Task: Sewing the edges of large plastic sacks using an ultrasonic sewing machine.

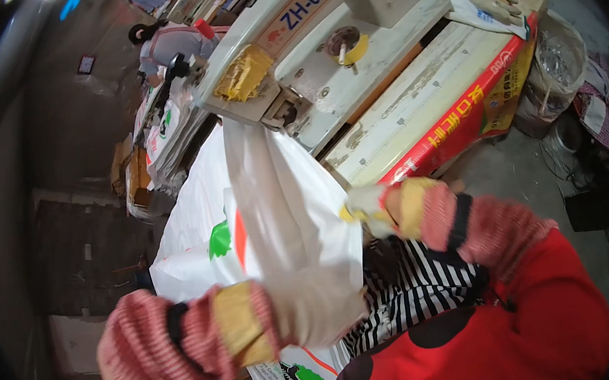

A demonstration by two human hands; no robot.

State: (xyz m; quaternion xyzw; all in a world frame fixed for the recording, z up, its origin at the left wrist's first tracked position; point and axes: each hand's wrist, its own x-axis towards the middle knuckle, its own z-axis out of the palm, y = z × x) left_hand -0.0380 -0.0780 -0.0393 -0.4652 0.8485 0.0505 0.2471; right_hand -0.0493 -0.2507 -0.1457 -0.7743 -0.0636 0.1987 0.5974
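A large white plastic sack (291,191) with green and orange print spreads from under the head of an industrial sewing machine (299,64) toward me. My right hand (368,211), in a white and yellow work glove, pinches the sack's right edge beside the machine table. Across the near part of the sack lies my left hand (321,311), in a pale glove smeared by motion; its fingers cannot be made out. Red-striped sleeve covers with dark bands wrap both forearms.
A pale machine table (414,100) with a red strip along its front runs to the right. Work gloves (485,4) lie at its far end. Bagged waste (551,64) stands on the floor at right. Stacked white sacks (169,134) and a co-worker (174,44) are beyond the machine.
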